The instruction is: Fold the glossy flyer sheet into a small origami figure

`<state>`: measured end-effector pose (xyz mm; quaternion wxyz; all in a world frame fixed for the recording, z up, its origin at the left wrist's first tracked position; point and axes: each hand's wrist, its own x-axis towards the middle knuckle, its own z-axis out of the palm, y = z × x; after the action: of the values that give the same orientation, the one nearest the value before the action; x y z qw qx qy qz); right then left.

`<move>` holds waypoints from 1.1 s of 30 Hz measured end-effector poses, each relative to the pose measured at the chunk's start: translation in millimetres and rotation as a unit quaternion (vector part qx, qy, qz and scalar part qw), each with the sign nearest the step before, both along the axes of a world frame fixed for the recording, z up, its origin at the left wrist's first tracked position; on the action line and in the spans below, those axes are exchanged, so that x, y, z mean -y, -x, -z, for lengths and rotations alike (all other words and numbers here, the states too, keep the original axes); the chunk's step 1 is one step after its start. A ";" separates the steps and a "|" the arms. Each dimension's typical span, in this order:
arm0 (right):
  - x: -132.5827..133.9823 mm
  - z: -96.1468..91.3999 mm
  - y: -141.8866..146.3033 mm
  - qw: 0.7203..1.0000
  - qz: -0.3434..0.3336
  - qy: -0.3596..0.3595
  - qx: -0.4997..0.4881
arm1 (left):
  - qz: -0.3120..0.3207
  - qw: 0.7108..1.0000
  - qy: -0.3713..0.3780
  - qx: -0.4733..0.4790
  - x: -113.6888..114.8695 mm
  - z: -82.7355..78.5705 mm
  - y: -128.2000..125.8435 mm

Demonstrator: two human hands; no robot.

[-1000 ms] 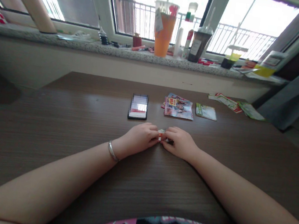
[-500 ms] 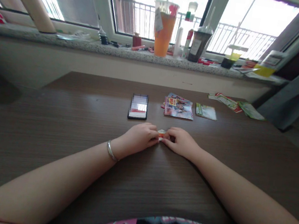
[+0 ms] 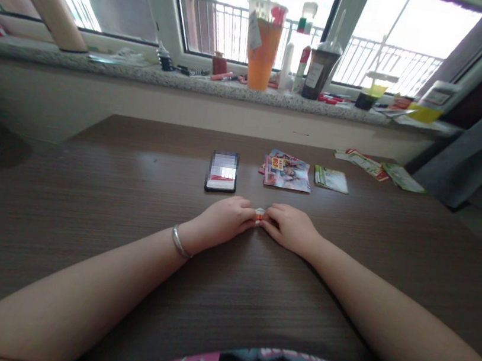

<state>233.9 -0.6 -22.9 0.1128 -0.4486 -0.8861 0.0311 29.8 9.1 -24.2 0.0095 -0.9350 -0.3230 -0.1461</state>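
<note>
Between my two hands is a small piece of printed paper point(image 3: 259, 214), white with orange and red, mostly covered by fingers. It looks folded, with a pointed top edge. My left hand point(image 3: 229, 215), with a silver bangle at the wrist, is closed on the paper's left side. On its right side my right hand point(image 3: 291, 226) pinches it, thumb toward me and fingers curled behind. Both hands rest low over the dark wooden table point(image 3: 224, 298). Just beyond the left hand lies a phone point(image 3: 223, 172) with a lit, partly blurred screen.
Printed leaflets point(image 3: 289, 173) lie beyond my right hand, with a small stack of cards point(image 3: 331, 179) beside them. More leaflets point(image 3: 369, 164) are at the far right. On the windowsill point(image 3: 200, 86) stand a tall orange drink cup point(image 3: 262, 52), a dark cup point(image 3: 321, 72) and several bottles.
The fingers of my right hand have closed in over the paper, so less of it shows. Both hands otherwise stay in nearly the same place.
</note>
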 end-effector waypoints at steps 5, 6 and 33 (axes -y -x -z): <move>-4.0 0.9 0.4 0.999 0.012 0.016 0.035 | 0.014 1.000 0.003 0.017 -2.5 0.4 2.5; -5.0 1.4 0.1 0.999 0.015 0.020 0.034 | 0.019 1.000 0.004 0.017 -3.1 0.2 3.3; -9.1 2.2 4.6 0.993 0.052 -0.002 0.107 | 0.060 0.991 -0.101 -0.058 2.5 2.2 1.6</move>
<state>229.3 8.6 -25.1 0.0200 -0.4948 -0.8684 -0.0251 28.1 6.6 -26.4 0.1136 -0.9538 -0.2492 -0.1233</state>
